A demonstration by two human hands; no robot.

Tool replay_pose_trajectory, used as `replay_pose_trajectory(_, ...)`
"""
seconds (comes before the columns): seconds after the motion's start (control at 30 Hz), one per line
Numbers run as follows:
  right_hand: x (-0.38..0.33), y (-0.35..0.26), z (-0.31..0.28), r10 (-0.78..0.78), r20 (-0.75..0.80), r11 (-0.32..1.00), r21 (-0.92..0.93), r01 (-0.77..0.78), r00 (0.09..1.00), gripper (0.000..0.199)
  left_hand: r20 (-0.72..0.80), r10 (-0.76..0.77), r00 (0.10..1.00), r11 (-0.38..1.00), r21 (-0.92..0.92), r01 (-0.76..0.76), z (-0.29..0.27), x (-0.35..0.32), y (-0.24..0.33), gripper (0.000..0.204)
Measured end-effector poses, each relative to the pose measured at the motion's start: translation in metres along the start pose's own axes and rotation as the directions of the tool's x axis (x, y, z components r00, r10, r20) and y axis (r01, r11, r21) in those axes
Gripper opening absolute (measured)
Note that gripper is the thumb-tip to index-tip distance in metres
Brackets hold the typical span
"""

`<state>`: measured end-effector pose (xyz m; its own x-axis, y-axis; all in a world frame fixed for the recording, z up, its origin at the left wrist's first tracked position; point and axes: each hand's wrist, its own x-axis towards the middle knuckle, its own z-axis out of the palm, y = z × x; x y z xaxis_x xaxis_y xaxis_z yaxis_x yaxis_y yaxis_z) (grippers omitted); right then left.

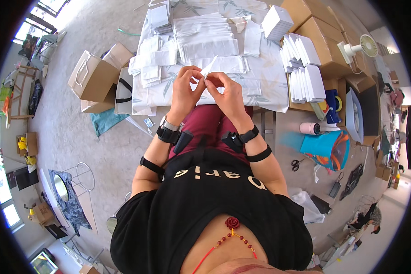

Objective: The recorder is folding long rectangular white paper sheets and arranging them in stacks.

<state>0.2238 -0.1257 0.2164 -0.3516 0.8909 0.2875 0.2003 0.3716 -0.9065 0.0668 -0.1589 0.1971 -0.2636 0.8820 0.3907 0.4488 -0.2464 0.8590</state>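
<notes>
Over the near edge of the table, my left hand (pixel 185 91) and my right hand (pixel 228 95) meet with bent fingers. Between their fingertips they pinch a thin white paper piece (pixel 210 66), which stands up on edge and tapers to a point at the top. Its exact kind I cannot make out. Just beyond the hands lie flat white paper pieces (pixel 221 64) on the patterned tablecloth (pixel 162 98). Farther back a wide row of overlapping white paper pieces (pixel 205 36) is spread, with smaller piles (pixel 157 57) to the left.
White stacks (pixel 277 20) and bundles (pixel 307 82) sit at the table's right, beside cardboard boxes (pixel 322 41) and a small fan (pixel 363 46). Paper bags (pixel 92 75) stand on the floor at left. A pink cup (pixel 309 128), a blue bag (pixel 322 148) and scissors (pixel 297 165) are right.
</notes>
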Motion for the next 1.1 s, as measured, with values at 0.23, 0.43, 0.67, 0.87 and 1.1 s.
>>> replay_pose_trajectory(0.23, 0.018, 0.016, 0.002, 0.037, 0.041, 0.999, 0.009, -0.038, 0.998, 0.017, 0.015, -0.034, 0.999, 0.999, 0.024, 0.034, 0.005, 0.015, -0.007, 0.012)
replay_pose_trajectory(0.43, 0.028, 0.027, 0.004, 0.066, 0.027, 0.998, -0.017, -0.065, 0.997, 0.014, 0.034, -0.045, 0.998, 0.998, 0.055, 0.043, 0.006, 0.024, -0.009, 0.01)
replay_pose_trajectory(0.67, 0.029, 0.042, 0.006, 0.101, 0.016, 0.993, 0.064, -0.101, 0.995, 0.012, 0.049, -0.073, 0.996, 0.995, 0.069, 0.07, 0.007, 0.026, -0.015, 0.01)
replay_pose_trajectory(0.87, 0.024, 0.031, 0.001, 0.102, 0.042, 0.993, 0.064, -0.104, 0.994, 0.017, 0.049, -0.095, 0.994, 0.992, 0.082, 0.091, 0.011, 0.022, -0.017, 0.011)
replay_pose_trajectory(1.1, 0.021, 0.034, -0.004, 0.099, 0.039, 0.995, -0.005, -0.099, 0.994, 0.019, 0.054, -0.009, 0.999, 0.997, 0.082, 0.005, 0.02, 0.023, -0.02, 0.012)
